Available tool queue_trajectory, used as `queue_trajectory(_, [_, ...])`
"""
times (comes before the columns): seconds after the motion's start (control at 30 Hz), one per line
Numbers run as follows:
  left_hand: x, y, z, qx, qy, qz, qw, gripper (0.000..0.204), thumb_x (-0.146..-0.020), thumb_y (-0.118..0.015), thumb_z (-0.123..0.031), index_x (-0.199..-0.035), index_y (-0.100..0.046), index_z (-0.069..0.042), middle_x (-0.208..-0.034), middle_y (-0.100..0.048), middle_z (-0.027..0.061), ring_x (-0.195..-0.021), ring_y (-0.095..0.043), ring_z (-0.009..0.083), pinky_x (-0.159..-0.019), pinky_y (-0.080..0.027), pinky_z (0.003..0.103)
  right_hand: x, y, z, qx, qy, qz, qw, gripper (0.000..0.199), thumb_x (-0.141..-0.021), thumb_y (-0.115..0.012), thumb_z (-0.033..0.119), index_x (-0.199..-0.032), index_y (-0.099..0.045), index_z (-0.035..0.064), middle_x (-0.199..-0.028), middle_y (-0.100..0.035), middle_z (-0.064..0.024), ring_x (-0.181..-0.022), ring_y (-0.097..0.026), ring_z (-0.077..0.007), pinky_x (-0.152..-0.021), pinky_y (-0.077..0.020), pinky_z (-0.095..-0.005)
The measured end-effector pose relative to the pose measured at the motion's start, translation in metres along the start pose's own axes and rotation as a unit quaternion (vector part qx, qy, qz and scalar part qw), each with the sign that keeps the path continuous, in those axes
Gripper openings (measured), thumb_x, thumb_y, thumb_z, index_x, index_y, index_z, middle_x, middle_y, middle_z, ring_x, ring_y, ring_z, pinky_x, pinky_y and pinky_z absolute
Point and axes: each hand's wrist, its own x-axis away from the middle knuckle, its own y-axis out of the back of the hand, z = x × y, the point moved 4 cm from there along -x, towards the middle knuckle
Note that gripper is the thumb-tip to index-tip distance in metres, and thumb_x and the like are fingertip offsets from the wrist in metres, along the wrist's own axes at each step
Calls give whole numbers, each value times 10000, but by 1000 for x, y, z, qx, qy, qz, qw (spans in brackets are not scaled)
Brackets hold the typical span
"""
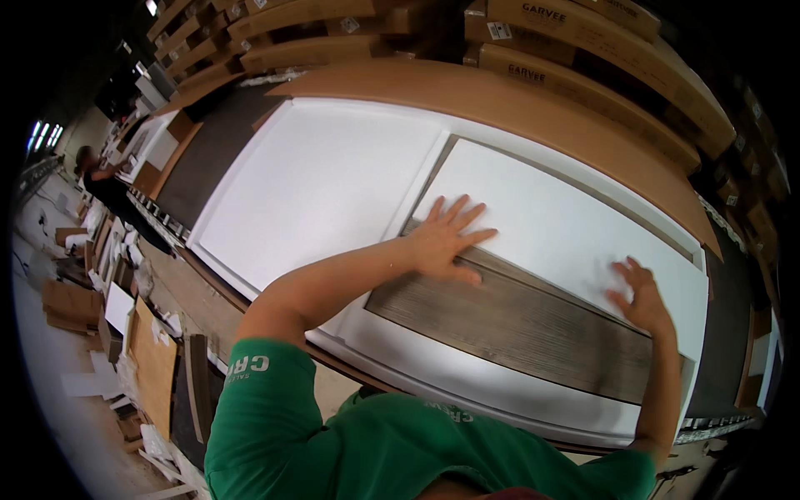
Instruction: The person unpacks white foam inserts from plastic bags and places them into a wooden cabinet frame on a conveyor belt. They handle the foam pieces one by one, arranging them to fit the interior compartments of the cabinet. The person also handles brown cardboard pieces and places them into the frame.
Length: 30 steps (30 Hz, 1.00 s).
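Note:
My left hand lies with fingers spread across the near edge of a flat white sheet, its thumb over a grey wood-grain panel. My right hand, slightly blurred, has its fingers apart at the sheet's near edge, farther right. Neither hand grips anything. The sheet lies over part of the wood-grain panel, inside a white foam-like frame in an open cardboard carton. A large smooth white panel fills the carton's left half. Whatever is under the white sheet is hidden.
Stacked long cardboard cartons rise behind the work. The carton rests on a dark conveyor-like surface. At far left, a person in dark clothes stands by another white-lined carton. Boards and scrap packaging litter the lower left.

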Motion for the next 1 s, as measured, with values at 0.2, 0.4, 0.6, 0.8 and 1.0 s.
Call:
queue_trajectory(0.2, [-3, -21, 2, -26, 90, 29, 995, 622, -864, -331, -573, -1369, -272, -214, -1407, -180, 226, -1302, -136, 414, -1014, -147, 579, 32, -13, 5, 115, -152, 92, 977, 872, -627, -699, 521, -1346, -324, 200, -1398, -209, -230, -1254, -185, -485, -1015, -199, -535])
queue_trajectory(0.4, [-18, -17, 18, -40, 110, 13, 993, 519, -899, -331, -480, -1356, -294, -238, -1402, -223, 181, -1297, -192, 361, -998, -178, 579, 35, -47, -50, 110, -115, -6, 987, 769, -729, -574, 561, -1357, -306, 207, -1405, -208, -220, -1270, -173, -465, -1027, -176, -519])
queue_trajectory(0.6, [-28, -17, 17, -38, 126, 38, 991, 477, -913, -333, -420, -1358, -285, -256, -1417, -216, 144, -1300, -196, 338, -977, -219, 569, 15, -59, -110, 63, -207, 4, 976, 597, -852, -405, 520, -1353, -316, 208, -1405, -229, -205, -1289, -190, -411, -1037, -168, -514])
queue_trajectory(0.8, [-34, -5, 18, 11, 115, 33, 993, 491, -899, -371, -423, -1341, -325, -215, -1376, -299, 160, -1254, -294, 347, -972, -282, 510, 2, -29, -20, 192, -291, 18, 937, 493, -875, -414, 419, -1291, -408, 155, -1333, -352, -212, -1223, -328, -381, -999, -254, -505])
queue_trajectory(1.0, [25, 5, 147, 38, 173, -86, 980, 593, -869, -383, -519, -1344, -326, -167, -1347, -335, 202, -1240, -324, 355, -998, -280, 469, 53, -24, 147, 26, -38, -77, 996, 379, -832, -554, 278, -1149, -531, 73, -1253, -429, -215, -1075, -450, -394, -923, -366, -450])
